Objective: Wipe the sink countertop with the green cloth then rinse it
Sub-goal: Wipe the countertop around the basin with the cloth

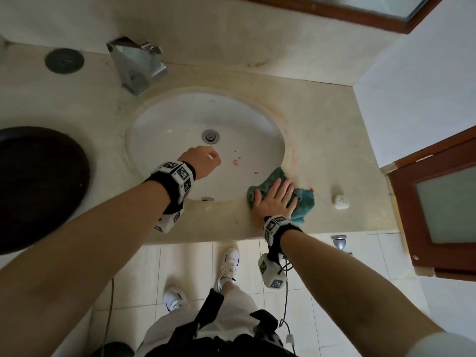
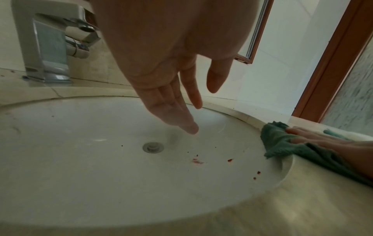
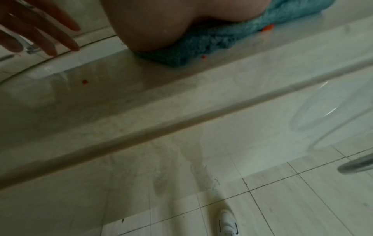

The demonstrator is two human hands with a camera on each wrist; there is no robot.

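Pressing flat, the right hand (image 1: 273,202) pins the green cloth (image 1: 304,204) at the basin rim (image 1: 284,161); left hand (image 1: 203,163) hangs relaxed, empty.

A beige stone countertop (image 1: 334,140) carries a round white sink (image 1: 180,119) set into it. Behind the sink stands a chrome tap (image 1: 136,65). A green cloth (image 1: 304,202) lies at the sink's right rim, a small white lump (image 1: 341,201) near it. Red spots (image 1: 293,161) mark the stone.

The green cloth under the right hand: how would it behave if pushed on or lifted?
The crumpled green terry cloth looks floppy: a corner droops over the white basin's rim. Pressed flat by the right hand, it would probably slide and bunch. Lifted, it likely hangs limp.
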